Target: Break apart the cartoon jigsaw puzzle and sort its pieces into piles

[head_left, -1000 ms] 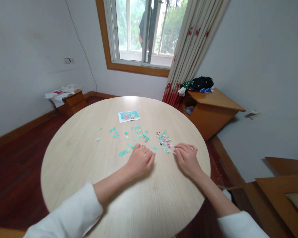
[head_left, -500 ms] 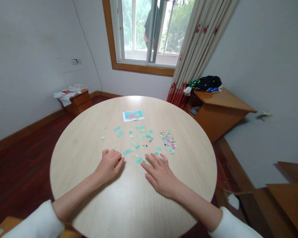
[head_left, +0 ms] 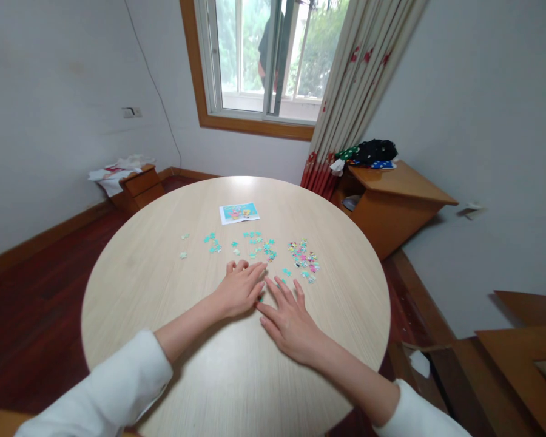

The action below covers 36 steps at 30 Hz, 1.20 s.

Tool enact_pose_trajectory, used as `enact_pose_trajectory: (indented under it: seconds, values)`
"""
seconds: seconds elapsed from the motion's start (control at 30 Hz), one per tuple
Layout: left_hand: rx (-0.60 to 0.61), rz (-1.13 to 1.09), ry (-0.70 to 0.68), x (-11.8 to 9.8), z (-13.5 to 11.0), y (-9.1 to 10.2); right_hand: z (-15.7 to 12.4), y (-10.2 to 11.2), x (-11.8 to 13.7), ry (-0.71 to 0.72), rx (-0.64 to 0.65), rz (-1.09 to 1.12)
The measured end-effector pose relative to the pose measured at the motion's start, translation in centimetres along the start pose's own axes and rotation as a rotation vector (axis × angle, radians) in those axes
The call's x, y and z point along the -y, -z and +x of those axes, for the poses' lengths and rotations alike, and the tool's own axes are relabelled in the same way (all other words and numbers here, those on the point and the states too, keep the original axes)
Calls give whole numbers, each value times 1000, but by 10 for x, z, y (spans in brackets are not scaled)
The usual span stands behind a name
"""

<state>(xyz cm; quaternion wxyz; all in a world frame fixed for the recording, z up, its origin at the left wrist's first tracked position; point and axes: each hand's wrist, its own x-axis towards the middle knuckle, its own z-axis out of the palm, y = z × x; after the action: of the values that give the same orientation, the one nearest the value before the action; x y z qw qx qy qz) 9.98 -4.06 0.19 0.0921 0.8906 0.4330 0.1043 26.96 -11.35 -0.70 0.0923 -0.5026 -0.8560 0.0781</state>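
Small jigsaw pieces lie scattered on a round pale wooden table (head_left: 164, 303): teal pieces (head_left: 255, 241) in the middle and a pink and multicoloured cluster (head_left: 303, 255) to the right. My left hand (head_left: 239, 288) rests palm down on the table over some teal pieces, fingers loosely curled and pointing right. My right hand (head_left: 286, 312) lies flat beside it, fingers stretched out and spread, touching the left hand's fingertips. A teal piece peeks out between the two hands. A small printed picture card (head_left: 239, 212) lies beyond the pieces.
A wooden cabinet (head_left: 391, 200) with dark clothing on top stands at the right by a curtain (head_left: 346, 97). A small wooden drawer unit (head_left: 134, 182) with papers sits by the left wall. A window (head_left: 264, 54) is straight ahead. Wooden furniture edges the lower right.
My left hand slid right across the teal pieces to meet my right hand. My right hand moved from the multicoloured cluster to the middle and spread flat.
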Motion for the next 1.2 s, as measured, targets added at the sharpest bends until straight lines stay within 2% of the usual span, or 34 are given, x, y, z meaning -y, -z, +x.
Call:
enact_pose_trajectory:
  seconds: [0.27, 0.53, 0.67, 0.77, 0.9, 1.0, 1.1, 1.2]
  values:
    - [32, 92, 34, -11, 14, -7, -6, 0, -2, -18, -1, 3]
    - [54, 227, 272, -33, 42, -6, -16, -2, -9, -36, -27, -17]
    - [96, 236, 299, -42, 47, -5, -24, 2, -11, -57, -44, -26]
    - [112, 238, 240, -41, 35, 0, -37, 5, -14, -61, -58, -26]
    - [170, 228, 85, -36, 3, 9, -63, 8, -26, -81, -107, -70]
    - [201, 240, 30, -34, -19, 12, -78, 10, -40, -150, -175, -87]
    - [225, 261, 10, -34, -31, 11, -84, 12, -51, -189, -222, -77]
    - [231, 278, 4, -34, -34, 9, -79, 15, -55, -149, -219, -75]
